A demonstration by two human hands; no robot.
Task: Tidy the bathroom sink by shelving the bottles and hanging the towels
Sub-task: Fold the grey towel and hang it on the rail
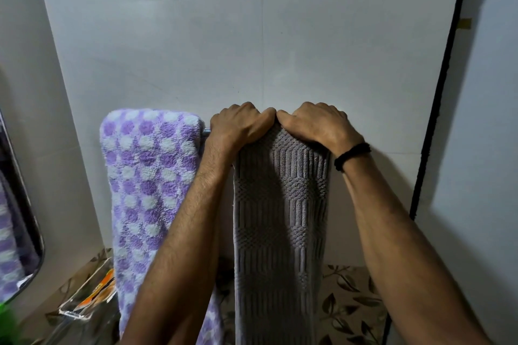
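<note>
- On the far wall's rail (206, 131), you have two towels hanging side by side: one purple dotted towel (148, 176) on the left, one grey towel (280, 218) on the right.
- Your left grip (238, 124) and right grip (316, 123) meet knuckle to knuckle atop the grey towel, fingers curled over its fold, both clasping the cloth.
- One black band (351, 155) circles your right wrist.
</note>
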